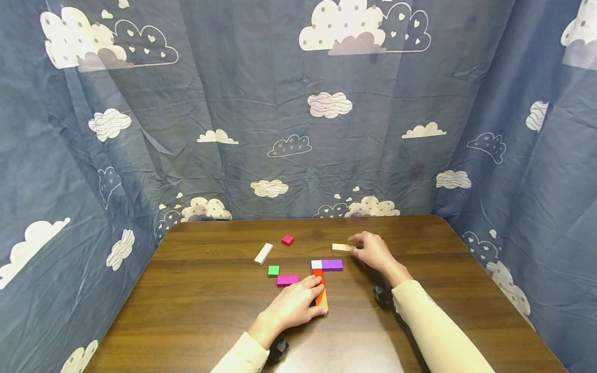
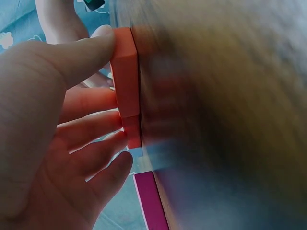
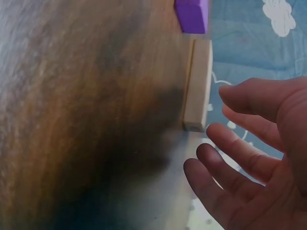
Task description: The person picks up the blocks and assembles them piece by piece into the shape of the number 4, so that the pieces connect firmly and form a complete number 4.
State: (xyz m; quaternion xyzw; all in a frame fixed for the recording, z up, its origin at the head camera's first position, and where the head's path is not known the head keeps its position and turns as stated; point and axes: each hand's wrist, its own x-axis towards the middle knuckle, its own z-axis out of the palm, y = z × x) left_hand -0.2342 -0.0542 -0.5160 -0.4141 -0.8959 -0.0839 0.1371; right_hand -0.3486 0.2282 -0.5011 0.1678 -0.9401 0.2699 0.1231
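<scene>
My left hand rests on a row made of a red block and an orange block. Its thumb touches the near end of the orange block, and its fingers lie fairly straight along the row. A pale lavender square caps the far end, with a purple block extending right from it. My right hand hovers by the right end of a pale wooden block. Thumb and fingers are spread apart beside that block in the right wrist view.
Left of the row lie a magenta block and a small green block. Farther back are a white block, set at a slant, and a pinkish-red square. A cloud-print curtain surrounds the brown wooden table.
</scene>
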